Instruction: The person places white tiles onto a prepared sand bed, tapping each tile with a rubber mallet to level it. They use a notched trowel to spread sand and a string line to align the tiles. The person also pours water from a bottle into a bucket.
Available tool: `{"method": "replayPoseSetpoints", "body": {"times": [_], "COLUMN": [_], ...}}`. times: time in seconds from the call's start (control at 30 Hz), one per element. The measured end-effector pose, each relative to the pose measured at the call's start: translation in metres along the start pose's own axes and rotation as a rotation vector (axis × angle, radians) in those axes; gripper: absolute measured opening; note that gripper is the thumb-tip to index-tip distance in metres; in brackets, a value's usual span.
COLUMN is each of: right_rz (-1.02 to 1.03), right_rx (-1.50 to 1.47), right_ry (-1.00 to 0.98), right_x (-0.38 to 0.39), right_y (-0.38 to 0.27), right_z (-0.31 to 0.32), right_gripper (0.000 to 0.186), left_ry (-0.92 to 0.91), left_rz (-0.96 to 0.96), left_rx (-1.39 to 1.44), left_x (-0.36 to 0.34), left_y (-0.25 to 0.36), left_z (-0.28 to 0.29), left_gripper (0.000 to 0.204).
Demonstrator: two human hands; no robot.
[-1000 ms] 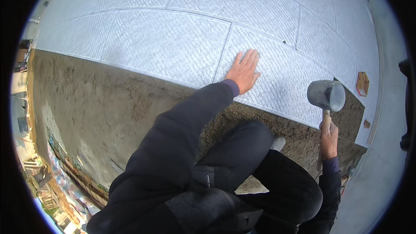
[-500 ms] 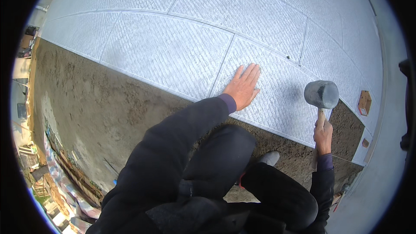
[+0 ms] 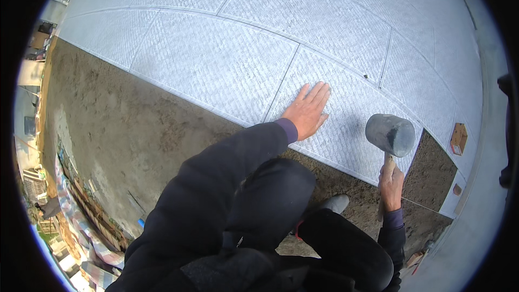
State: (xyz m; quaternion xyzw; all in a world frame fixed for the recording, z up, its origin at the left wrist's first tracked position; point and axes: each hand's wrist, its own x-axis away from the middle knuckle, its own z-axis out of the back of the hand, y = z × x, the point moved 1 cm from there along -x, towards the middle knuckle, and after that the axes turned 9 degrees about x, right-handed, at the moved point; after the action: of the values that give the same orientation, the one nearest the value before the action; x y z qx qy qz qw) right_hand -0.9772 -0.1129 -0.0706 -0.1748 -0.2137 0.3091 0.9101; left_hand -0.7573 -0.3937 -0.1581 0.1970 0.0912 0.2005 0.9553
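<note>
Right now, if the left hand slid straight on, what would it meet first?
The left hand, apparently flat on the tile, would probably first cross the joint at its far edge; nothing visible stands between.

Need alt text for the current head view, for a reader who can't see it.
A person's right hand grips a gray-headed mallet near the right end of a pale textured slab, while the left hand lies open on that slab. Similar slabs extend beyond; brown ground lies on the near side.
</note>
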Motion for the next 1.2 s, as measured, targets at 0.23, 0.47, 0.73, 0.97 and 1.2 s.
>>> {"method": "replayPoseSetpoints", "body": {"times": [0.23,0.47,0.73,0.97,1.2], "right_rz": [0.169,-0.045,0.106,0.039,0.08], "right_rx": [0.072,-0.335,-0.374,-0.019,-0.16], "right_ry": [0.035,-0.098,0.141,-0.079,-0.078], "right_x": [0.005,0.025,0.08,0.041,0.05], "right_y": [0.006,0.02,-0.017,-0.01,-0.033], "right_z": [-0.037,-0.057,0.005,-0.038,-0.014], "right_gripper": [0.058,0.061,0.06,0.06,0.056], "left_ry": [-0.009,-0.133,-0.12,-0.116,-0.12], "left_rz": [-0.021,-0.24,-0.276,-0.267,-0.262], "left_rx": [-0.025,-0.094,-0.125,-0.127,-0.12], "left_x": [-0.004,0.01,0.014,0.014,0.015], "left_y": [0.0,-0.062,-0.075,-0.075,-0.076], "left_z": [-0.002,0.033,0.025,0.027,0.025], "left_gripper": [0.07,0.071,0.07,0.07,0.07]}}
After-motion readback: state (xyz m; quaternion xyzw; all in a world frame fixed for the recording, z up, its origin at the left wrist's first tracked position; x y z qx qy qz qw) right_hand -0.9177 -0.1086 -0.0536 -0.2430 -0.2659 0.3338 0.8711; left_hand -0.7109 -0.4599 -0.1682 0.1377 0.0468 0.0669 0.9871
